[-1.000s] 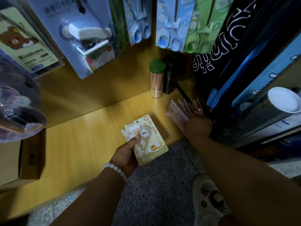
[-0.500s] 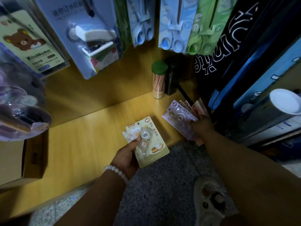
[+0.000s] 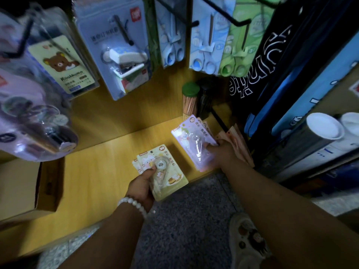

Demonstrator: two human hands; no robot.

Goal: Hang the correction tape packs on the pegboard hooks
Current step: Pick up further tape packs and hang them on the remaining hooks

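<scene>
— While the yellow correction tape packs sit in the left hand, why are they kept so low, over the edge of the wooden shelf?

— I think the left hand only stores them. Its thumb presses on the front pack and the fingers curl behind, so the grip is closed on a small stack, held flat with the hanging holes at the far end.

— And the right hand?

— It grips the pink correction tape packs, pinched at one side, just above the shelf. More packs lean beside it against the dark rack.

— So nothing hangs yet?

— Not these packs. The pegboard hooks are higher, above the scissors packs, so I judge both hands are collecting before they lift. A green-lidded tube stands behind, well apart.
</scene>
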